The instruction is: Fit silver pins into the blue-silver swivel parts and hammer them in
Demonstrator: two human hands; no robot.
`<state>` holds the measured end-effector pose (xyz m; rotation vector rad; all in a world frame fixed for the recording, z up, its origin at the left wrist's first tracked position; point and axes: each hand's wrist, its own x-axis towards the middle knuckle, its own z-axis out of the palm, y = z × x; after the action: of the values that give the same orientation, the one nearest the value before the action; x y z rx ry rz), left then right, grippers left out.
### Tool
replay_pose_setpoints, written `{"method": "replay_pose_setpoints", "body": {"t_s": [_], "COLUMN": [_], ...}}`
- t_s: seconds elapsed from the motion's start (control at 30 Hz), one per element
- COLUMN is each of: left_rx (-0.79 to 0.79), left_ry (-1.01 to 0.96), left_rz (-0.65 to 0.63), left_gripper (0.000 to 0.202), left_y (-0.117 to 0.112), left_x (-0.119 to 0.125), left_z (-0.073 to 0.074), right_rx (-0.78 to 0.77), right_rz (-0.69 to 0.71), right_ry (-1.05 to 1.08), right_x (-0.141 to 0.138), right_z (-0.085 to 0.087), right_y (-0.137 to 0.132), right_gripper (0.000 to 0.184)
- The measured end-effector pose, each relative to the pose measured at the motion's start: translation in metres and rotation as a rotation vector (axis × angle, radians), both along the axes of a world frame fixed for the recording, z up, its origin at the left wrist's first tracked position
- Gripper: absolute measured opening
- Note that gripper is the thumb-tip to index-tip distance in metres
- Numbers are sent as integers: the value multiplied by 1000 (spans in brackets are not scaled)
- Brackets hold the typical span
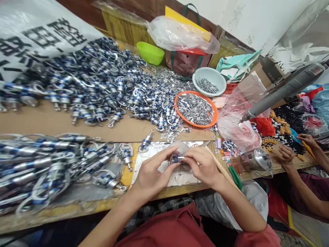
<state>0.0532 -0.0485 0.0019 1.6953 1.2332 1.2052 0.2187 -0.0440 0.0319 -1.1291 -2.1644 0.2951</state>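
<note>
With the held part as the centre of the dial and twelve pointing away from the person, the left hand (154, 169) comes from seven o'clock and the right hand (203, 164) from five. Both are closed by thumb and fingers on one small blue and silver part (176, 158), which is in the middle, above the white board (149, 159). It is pinched from two sides, probably because so little a piece needs steadying at both ends; the fingers hide much of it. A large heap (102, 75) of similar parts lies toward ten o'clock, and more parts (43, 164) lie at nine, seemingly so that the left hand can reach them easily. At one o'clock stands the orange basket (215, 118) of flat metal pieces, and just behind it the pale blue bowl (223, 80) of thin metal pins; the open containers perhaps keep the kinds separate. A grey power tool (282, 91) leans at two o'clock, its tip downward. At three are a metal-lidded jar (257, 161) and, farther, a co-worker's hands (285, 154). As for writing, the white sack (51, 31) at ten o'clock carries big black Chinese characters, the last seemingly 醛; the labels on the jar and tool are too small for reading.
</note>
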Motion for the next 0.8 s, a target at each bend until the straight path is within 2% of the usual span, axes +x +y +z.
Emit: {"method": "replay_pose_setpoints", "body": {"t_s": [0.13, 0.33, 0.53, 0.63, 0.73, 0.8], "left_rx": [-19, 90, 156, 45, -167, -286], "left_ry": [36, 81, 6, -82, -147, -192], "left_rz": [-10, 2, 52, 76, 79, 82], "left_gripper": [44, 40, 13, 11, 10, 6], "left_y": [-5, -11, -14, -15, -17, -18], "left_x": [1, 3, 1, 0, 0, 1], "left_z": [1, -5, -4, -1, 3, 6], "right_rx": [33, 58, 92, 59, -12, 9], "right_rz": [13, 69, 164, 177, 170, 163], "right_ry": [-134, -235, -207, -85, 21, 43], "right_x": [-2, -4, 3, 6, 12, 16], "right_z": [2, 6, 5, -2, -12, -18], "right_y": [-5, -12, -14, -15, -19, -22], "right_gripper": [19, 19, 17, 14, 18, 20]}}
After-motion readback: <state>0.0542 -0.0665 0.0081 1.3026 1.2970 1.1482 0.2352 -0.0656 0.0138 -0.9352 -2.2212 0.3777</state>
